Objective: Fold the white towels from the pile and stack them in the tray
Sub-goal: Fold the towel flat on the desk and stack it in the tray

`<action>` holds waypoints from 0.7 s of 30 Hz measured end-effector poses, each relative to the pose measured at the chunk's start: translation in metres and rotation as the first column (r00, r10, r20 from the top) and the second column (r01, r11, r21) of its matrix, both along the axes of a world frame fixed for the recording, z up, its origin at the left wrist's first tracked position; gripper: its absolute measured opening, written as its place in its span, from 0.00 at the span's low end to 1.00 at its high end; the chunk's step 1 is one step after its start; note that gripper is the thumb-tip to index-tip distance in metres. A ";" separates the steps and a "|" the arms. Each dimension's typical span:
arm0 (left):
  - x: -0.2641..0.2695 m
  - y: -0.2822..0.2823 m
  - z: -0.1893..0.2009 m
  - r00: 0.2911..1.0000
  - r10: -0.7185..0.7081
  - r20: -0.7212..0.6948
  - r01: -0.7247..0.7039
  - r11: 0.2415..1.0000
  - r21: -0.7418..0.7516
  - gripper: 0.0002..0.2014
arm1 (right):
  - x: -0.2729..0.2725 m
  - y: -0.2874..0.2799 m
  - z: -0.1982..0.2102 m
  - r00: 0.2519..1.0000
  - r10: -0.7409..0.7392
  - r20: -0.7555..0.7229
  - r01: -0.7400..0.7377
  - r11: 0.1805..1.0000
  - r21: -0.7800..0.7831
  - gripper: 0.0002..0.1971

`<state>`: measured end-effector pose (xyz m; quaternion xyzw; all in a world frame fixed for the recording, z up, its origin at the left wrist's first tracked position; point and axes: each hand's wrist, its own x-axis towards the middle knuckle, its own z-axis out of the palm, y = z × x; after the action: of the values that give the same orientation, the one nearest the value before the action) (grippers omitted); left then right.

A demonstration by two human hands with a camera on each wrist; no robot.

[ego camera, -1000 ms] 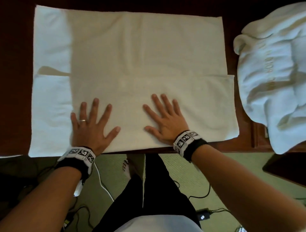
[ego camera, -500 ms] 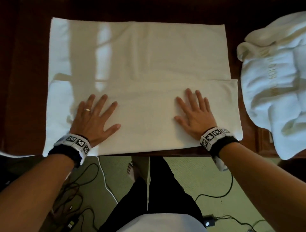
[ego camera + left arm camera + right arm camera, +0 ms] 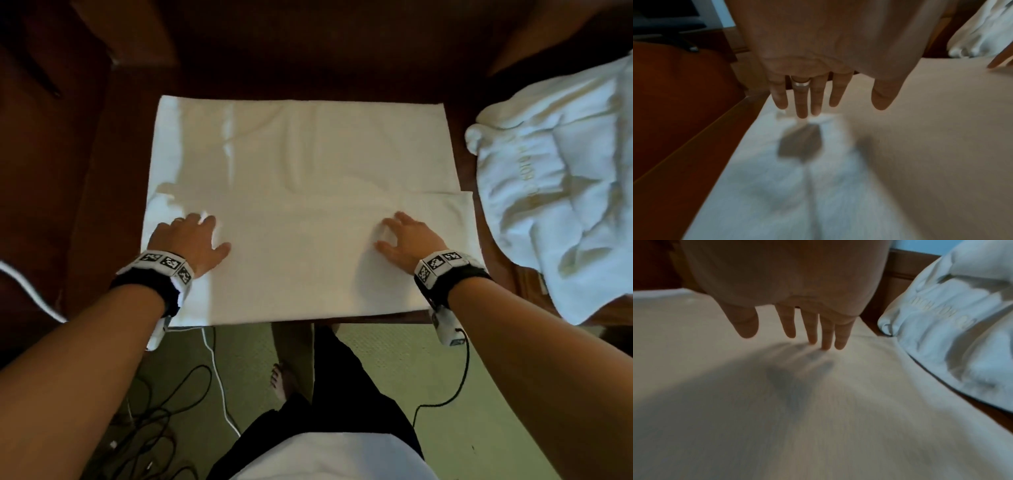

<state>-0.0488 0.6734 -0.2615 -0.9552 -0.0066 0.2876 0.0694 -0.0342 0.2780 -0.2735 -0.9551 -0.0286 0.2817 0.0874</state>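
Note:
A white towel [image 3: 308, 154] lies spread on the dark wooden table [image 3: 102, 178], with its near part folded over as a flap that ends in a seam across the middle. My left hand [image 3: 205, 236] rests on the left end of the flap. My right hand [image 3: 394, 234] rests on the right end. In the left wrist view my left hand [image 3: 838, 107] has straight fingers whose tips touch the towel [image 3: 920, 146]. In the right wrist view my right hand [image 3: 785, 337] presses small wrinkles into the cloth [image 3: 818, 418] with its fingertips. Neither hand grips anything. No tray is in view.
A crumpled pile of white towels [image 3: 565, 178] sits at the right of the table and hangs over its near edge; it also shows beside my right hand [image 3: 962, 329]. The table's front edge [image 3: 376, 318] runs just behind my wrists. Cables lie on the green floor [image 3: 394, 370].
Both hands have slid outward along the flap, the left to the left and the right to the right. The palms have lifted, leaving mainly fingertips on the cloth.

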 end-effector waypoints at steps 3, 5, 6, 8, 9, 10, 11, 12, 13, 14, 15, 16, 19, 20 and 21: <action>0.024 -0.012 0.020 0.998 -0.004 0.055 0.010 0.994 -0.110 0.32 | 0.025 0.003 0.019 0.994 -0.068 0.090 0.065 0.997 0.038 0.28; 0.047 -0.016 0.029 0.995 0.072 0.069 -0.056 0.975 -0.214 0.30 | 0.049 0.004 0.026 0.990 -0.087 0.108 0.083 0.996 0.042 0.24; 0.060 -0.017 0.032 0.992 0.105 0.072 -0.083 0.964 -0.254 0.29 | 0.062 0.005 0.028 0.991 -0.080 0.108 0.076 0.996 0.039 0.23; 0.089 -0.017 0.035 0.984 0.159 0.075 -0.130 0.944 -0.304 0.27 | 0.090 0.004 0.031 0.989 -0.056 0.138 0.053 0.998 0.027 0.20; 0.103 -0.017 0.034 0.979 0.189 0.075 -0.157 0.935 -0.317 0.26 | 0.105 0.002 0.031 0.982 -0.054 0.179 0.049 0.998 0.028 0.19; 0.117 -0.017 0.033 0.973 0.217 0.077 -0.182 0.930 -0.320 0.25 | 0.120 -0.001 0.030 0.971 -0.064 0.229 0.056 0.998 0.040 0.18; 0.132 -0.017 0.030 0.968 0.236 0.088 -0.199 0.930 -0.310 0.24 | 0.135 -0.004 0.027 0.958 -0.083 0.276 0.070 0.996 0.057 0.18; 0.146 -0.015 0.025 0.964 0.247 0.101 -0.208 0.933 -0.293 0.24 | 0.149 -0.008 0.023 0.947 -0.101 0.305 0.083 0.994 0.071 0.18; 0.159 -0.013 0.020 0.962 0.249 0.112 -0.211 0.938 -0.276 0.24 | 0.164 -0.013 0.018 0.943 -0.106 0.317 0.088 0.994 0.069 0.18; 0.172 -0.011 0.013 0.961 0.248 0.122 -0.209 0.941 -0.265 0.25 | 0.180 -0.018 0.012 0.943 -0.098 0.318 0.084 0.995 0.056 0.18; 0.185 -0.008 0.004 0.961 0.242 0.132 -0.202 0.944 -0.261 0.25 | 0.195 -0.024 0.005 0.947 -0.080 0.310 0.072 0.997 0.038 0.20; 0.196 -0.005 -0.004 0.961 0.237 0.146 -0.193 0.945 -0.265 0.25 | 0.208 -0.029 -0.002 0.952 -0.056 0.300 0.054 0.998 0.017 0.21; 0.226 -0.002 -0.025 0.958 0.208 0.200 -0.149 0.950 -0.275 0.25 | 0.242 -0.043 -0.020 0.967 0.051 0.251 -0.033 0.997 -0.073 0.31; 0.234 -0.002 -0.031 0.964 0.167 0.209 -0.116 0.965 -0.234 0.27 | 0.250 -0.046 -0.025 0.973 0.068 0.222 -0.050 0.995 -0.089 0.35; 0.239 -0.002 -0.038 0.971 0.116 0.208 -0.079 0.981 -0.178 0.29 | 0.257 -0.047 -0.031 0.978 0.069 0.197 -0.053 0.995 -0.089 0.37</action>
<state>0.1905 0.6719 -0.2991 -0.9819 -0.0368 0.1839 -0.0271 0.2226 0.2309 -0.3040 -0.9800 -0.0548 0.1880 0.0357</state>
